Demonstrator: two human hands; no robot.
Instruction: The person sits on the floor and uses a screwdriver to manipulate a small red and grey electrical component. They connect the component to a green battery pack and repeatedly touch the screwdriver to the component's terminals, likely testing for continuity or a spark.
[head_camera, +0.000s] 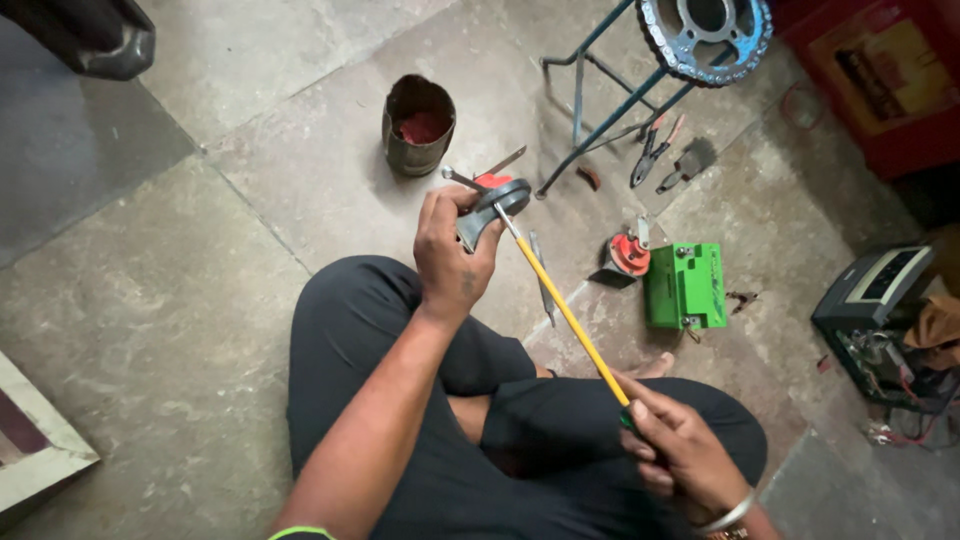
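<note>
I sit cross-legged on a stone slab floor (200, 300) with grimy seams between the slabs. My left hand (452, 255) is closed around a curved grey metal part (495, 205), thumb on top, holding it up in front of my knees. My right hand (680, 450) is wrapped tight on the green grip end of a long screwdriver (560, 305) with a yellow shaft; the shaft slants up and to the left from that fist, and its metal tip passes through the grey part and sticks out just beyond my left hand. So the part sits at the far end of the tool, well apart from my right hand and touching my left.

Just past the tip stands a rusty tin (418, 125) with red stuff inside. To the right on the floor lie a green battery (686, 287), a small red round piece (629, 253) beside it, and pliers (652, 150) further off. A blue metal stand (600, 110) carries a toothed sprocket (705, 35) at the top edge. A dark boxy device (872, 295) with loose wires sits at the far right
</note>
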